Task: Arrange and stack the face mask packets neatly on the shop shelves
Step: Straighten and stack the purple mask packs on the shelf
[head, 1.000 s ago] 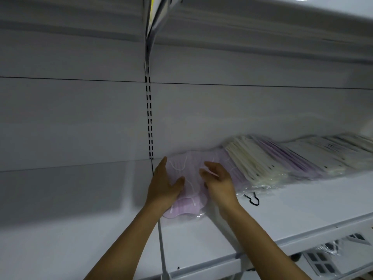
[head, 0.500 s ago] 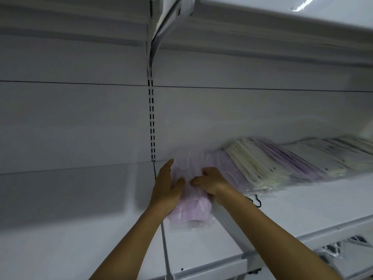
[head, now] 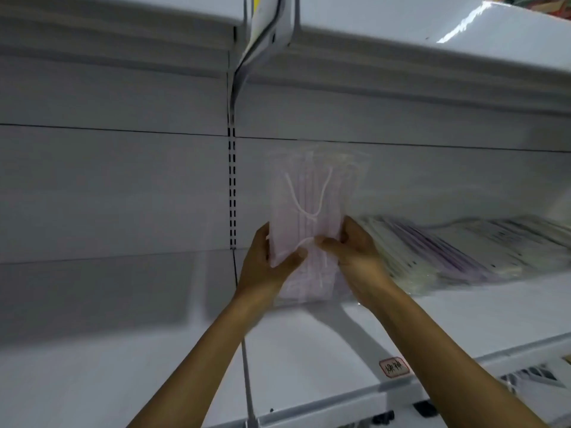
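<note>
both hands [head: 309, 257] hold pink mask packet [head: 312, 211] upright, long axis vertical.

A single wide-angle view was taken from a head-worn camera, aimed forward and slightly upward at the white shelf back panel [head: 123, 186] from close range. The underside of the upper shelf [head: 432, 50] was framed at 1 o'clock, the lower shelf board [head: 309, 359] at 6 o'clock. Both forearms were seen entering from 6 o'clock. No second view was provided.
</note>
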### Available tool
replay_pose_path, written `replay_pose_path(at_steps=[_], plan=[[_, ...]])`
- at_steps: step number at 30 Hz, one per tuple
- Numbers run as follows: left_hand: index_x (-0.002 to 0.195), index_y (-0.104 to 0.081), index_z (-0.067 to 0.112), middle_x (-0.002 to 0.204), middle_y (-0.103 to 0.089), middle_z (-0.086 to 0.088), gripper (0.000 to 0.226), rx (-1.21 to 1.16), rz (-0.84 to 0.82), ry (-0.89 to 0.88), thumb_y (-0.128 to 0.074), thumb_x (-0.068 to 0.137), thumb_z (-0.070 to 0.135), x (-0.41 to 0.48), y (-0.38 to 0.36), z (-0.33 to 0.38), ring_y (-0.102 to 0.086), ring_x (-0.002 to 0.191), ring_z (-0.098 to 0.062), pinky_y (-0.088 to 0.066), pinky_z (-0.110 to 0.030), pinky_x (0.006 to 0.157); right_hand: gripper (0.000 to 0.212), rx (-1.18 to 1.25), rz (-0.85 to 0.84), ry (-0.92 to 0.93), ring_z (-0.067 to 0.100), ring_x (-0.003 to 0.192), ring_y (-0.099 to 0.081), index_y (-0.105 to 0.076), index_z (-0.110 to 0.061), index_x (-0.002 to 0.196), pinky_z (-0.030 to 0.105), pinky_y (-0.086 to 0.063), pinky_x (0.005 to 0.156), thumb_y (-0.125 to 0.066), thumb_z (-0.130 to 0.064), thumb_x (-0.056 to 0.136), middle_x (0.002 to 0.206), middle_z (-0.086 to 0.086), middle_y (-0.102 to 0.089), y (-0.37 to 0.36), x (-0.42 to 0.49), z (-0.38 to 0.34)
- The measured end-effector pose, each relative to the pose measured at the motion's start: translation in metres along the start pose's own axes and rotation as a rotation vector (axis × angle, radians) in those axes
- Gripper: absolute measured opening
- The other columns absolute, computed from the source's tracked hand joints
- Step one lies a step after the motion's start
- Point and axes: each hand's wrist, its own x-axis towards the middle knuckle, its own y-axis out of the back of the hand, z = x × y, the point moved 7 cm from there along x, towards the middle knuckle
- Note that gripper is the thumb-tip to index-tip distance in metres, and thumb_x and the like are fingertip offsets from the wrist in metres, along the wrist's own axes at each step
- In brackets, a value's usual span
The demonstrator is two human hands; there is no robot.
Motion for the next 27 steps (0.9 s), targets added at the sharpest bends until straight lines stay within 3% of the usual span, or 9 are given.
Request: replay_pose_path(at_steps=[4,7,11,13,15,17,21,25,27], plan=[[0.118,-0.049,0.032,0.103,-0.059,0.025,0.062,0.065,0.044,-0.029,-0.085,0.068,0.029,-0.007,-0.003,0.016,-0.058,0.089,0.014,-0.046,-0.003,0.066,0.044,-0.003,-0.036,-0.01,0.012,0.102,-0.068,-0.062,-0.022,0.117,0.029,-0.054,0.087,-0.077,-0.01,0.077,0.108,-0.003,-0.072,-0.004,-0.013,0.007],[0.114,-0.045,0.027,0.094,-0.052,0.024,0.058,0.079,0.1,-0.005,-0.083,0.071,0.02,-0.01,-0.002,0.02,-0.053,0.087,0.004,-0.039,0.003,0.057,0.036,0.068,-0.007,-0.027,0.01,0.1,-0.066,-0.061,-0.023,0.109,0.019,-0.052,0.083,-0.075,-0.009,0.08,0.104,-0.006,-0.071,-0.009,-0.019,0.009],[0.122,-0.041,0.028,0.104,-0.051,0.026,0.073,0.16,0.168,-0.072,-0.087,0.067,0.019,-0.009,0.01,0.029,-0.051,0.09,0.012,-0.042,0.001,0.065,0.043,0.037,0.026,0.03,0.016,0.108,-0.062,-0.055,-0.017,0.121,0.026,-0.05,0.091,-0.073,-0.014,0.083,0.116,0.001,-0.066,-0.016,-0.017,-0.002],[0.138,-0.036,0.021,0.124,-0.054,0.014,0.091,0.167,0.144,-0.07,-0.089,0.063,0.021,-0.007,0.019,0.025,-0.056,0.108,-0.001,-0.049,-0.013,0.085,0.043,0.08,0.049,0.04,0.0,0.098,-0.063,-0.051,-0.02,0.123,0.009,-0.049,0.08,-0.071,-0.018,0.084,0.107,-0.013,-0.064,-0.013,-0.017,-0.003],[0.148,-0.028,0.021,0.132,-0.052,0.006,0.107,0.11,0.099,-0.034,-0.091,0.061,0.019,-0.006,0.021,0.014,-0.056,0.114,-0.009,-0.053,-0.022,0.087,0.039,0.11,0.058,0.038,-0.014,0.084,-0.056,-0.047,-0.025,0.117,-0.003,-0.042,0.064,-0.069,-0.021,0.086,0.097,-0.024,-0.056,-0.011,-0.017,0.003],[0.139,-0.041,0.018,0.122,-0.059,0.005,0.096,0.103,0.086,-0.034,-0.092,0.057,0.019,-0.005,0.018,0.007,-0.06,0.109,-0.007,-0.053,-0.016,0.077,0.039,0.101,0.014,0.005,-0.005,0.087,-0.056,-0.047,-0.024,0.115,0.0,-0.042,0.062,-0.071,-0.023,0.084,0.095,-0.022,-0.055,-0.022,-0.018,0.009],[0.12,-0.06,0.016,0.107,-0.069,0.003,0.063,0.146,0.168,-0.058,-0.087,0.064,0.022,-0.003,0.012,0.011,-0.066,0.099,-0.008,-0.05,-0.01,0.068,0.053,0.004,0.026,0.01,0.008,0.098,-0.061,-0.054,-0.016,0.122,0.015,-0.049,0.077,-0.079,-0.027,0.076,0.105,-0.01,-0.063,-0.038,-0.018,0.001],[0.126,-0.052,0.016,0.114,-0.064,0.006,0.077,0.11,0.133,-0.109,-0.091,0.059,0.024,0.001,0.02,0.019,-0.062,0.104,-0.003,-0.051,-0.013,0.075,0.039,-0.045,0.005,0.061,-0.01,0.082,-0.061,-0.053,-0.025,0.109,0.003,-0.046,0.064,-0.078,-0.023,0.079,0.095,-0.023,-0.06,-0.03,-0.015,-0.009],[0.12,-0.053,0.021,0.111,-0.063,0.008,0.075,0.121,0.052,-0.037,-0.09,0.055,0.023,-0.008,0.014,0.005,-0.061,0.107,-0.007,-0.05,-0.016,0.08,0.035,-0.114,0.019,0.008,-0.003,0.083,-0.064,-0.058,-0.023,0.105,0.003,-0.045,0.06,-0.079,-0.026,0.078,0.091,-0.021,-0.062,-0.025,-0.02,0.008]])
